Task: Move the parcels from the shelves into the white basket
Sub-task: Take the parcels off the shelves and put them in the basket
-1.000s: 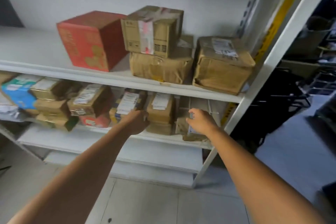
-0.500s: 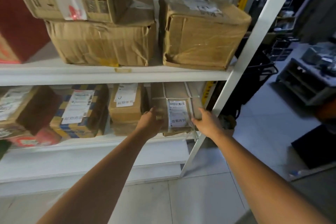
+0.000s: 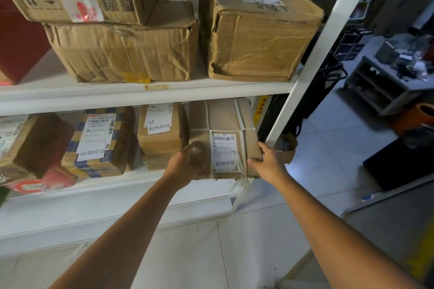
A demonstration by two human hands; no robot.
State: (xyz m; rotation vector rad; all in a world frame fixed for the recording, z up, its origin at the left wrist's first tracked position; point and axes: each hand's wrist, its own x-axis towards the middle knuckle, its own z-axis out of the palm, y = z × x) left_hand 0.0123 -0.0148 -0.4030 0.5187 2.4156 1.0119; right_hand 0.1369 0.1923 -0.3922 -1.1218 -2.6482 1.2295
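The white upper shelf (image 3: 211, 91) carries a red box (image 3: 21, 37) at the left, a wide crumpled carton (image 3: 122, 54) in the middle and a taped carton (image 3: 258, 37) at the right, beside the white upright (image 3: 324, 42). On the lower shelf (image 3: 117, 185) lie a red packet (image 3: 54, 179), a blue-checked parcel (image 3: 112, 148), a stack of brown boxes (image 3: 162, 138) and, rightmost, a strapped parcel (image 3: 223, 124).

A brown strapped parcel (image 3: 225, 124) bearing a white barcode label is sitting at the right end of the lower shelf (image 3: 105, 182), at its front edge. Smaller labelled parcels (image 3: 159, 134) are lying left of it, and bigger cartons (image 3: 253, 37) are resting on the upper shelf (image 3: 94, 94).
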